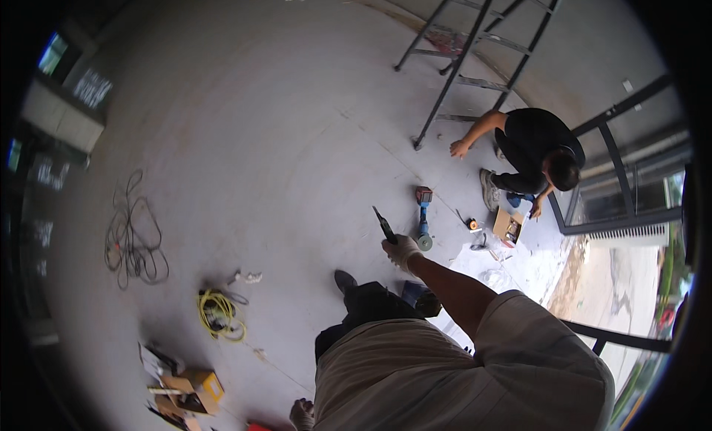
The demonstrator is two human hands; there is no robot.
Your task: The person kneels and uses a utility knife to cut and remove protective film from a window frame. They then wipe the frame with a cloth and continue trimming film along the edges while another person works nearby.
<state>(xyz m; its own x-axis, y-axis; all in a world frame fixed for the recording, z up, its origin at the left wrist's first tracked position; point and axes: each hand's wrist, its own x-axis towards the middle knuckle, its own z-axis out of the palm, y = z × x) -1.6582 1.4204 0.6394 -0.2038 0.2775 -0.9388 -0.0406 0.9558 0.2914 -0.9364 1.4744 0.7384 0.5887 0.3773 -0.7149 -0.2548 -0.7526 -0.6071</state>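
My right hand (402, 251), in a pale glove, is stretched forward and closed around a slim black tool (384, 227) with a narrow pointed tip; its exact kind is unclear. Just beyond that hand, a blue cordless angle grinder (423, 214) with a red battery and a greenish disc lies on the floor. At the lower edge hangs my left hand (302, 414), also gloved, its fingers curled; whatever may be in them is hidden. An orange tape measure (472, 225) rests right of the grinder.
A co-worker (538, 149) crouches by an open cardboard box (508, 227) and a dark metal frame (630, 216). Beyond stands a stepladder (475, 53). Leftward lie a dark cable (137, 242), a yellow coiled hose or cord (215, 314) and cartons (194, 392).
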